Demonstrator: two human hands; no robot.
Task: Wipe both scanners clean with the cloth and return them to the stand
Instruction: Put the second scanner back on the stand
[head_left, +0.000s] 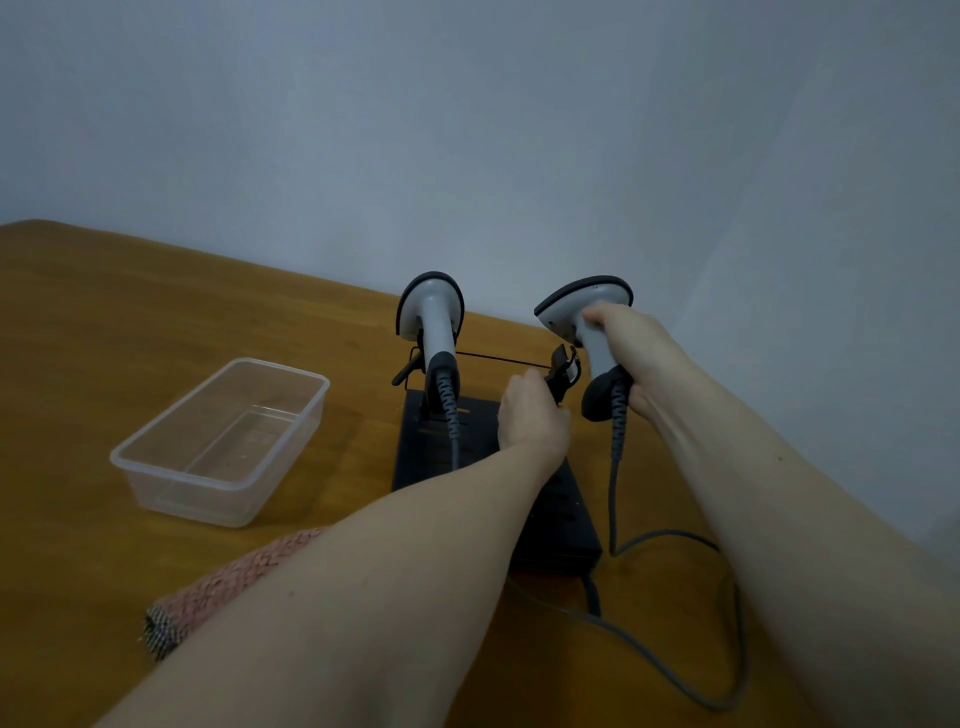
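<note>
At the far left of the wooden desk (78, 364) we see a clear plastic tub (221, 441), open at the top, standing well apart from everything else. Nearer to us and below it lies a cloth (228, 587), pinkish with a checked end, partly hidden under our left forearm. To the right of the tub stands the black stand (561, 525), a slotted base with a thin bar running across its top between two holders. The left scanner (431, 317), grey with a black rim and a black foot, sits upright in the left holder, and its coiled cable (451, 415) hangs down over the base. Our left hand (530, 415) reaches across the base to the right holder (563, 369); its grip is on the dark bracket there, fingers curled round it, though how tightly we cannot tell. Just to the right, our right hand (631, 353) has its grip closed round the handle of the right scanner (582, 312), thumb up near the head. This scanner is tilted, its head leaning left, and it is held in the air just beside the right holder, not seated in it. Its grey cable (727, 623) drops from the foot, loops over the desk at the right and runs back behind the stand.
</note>
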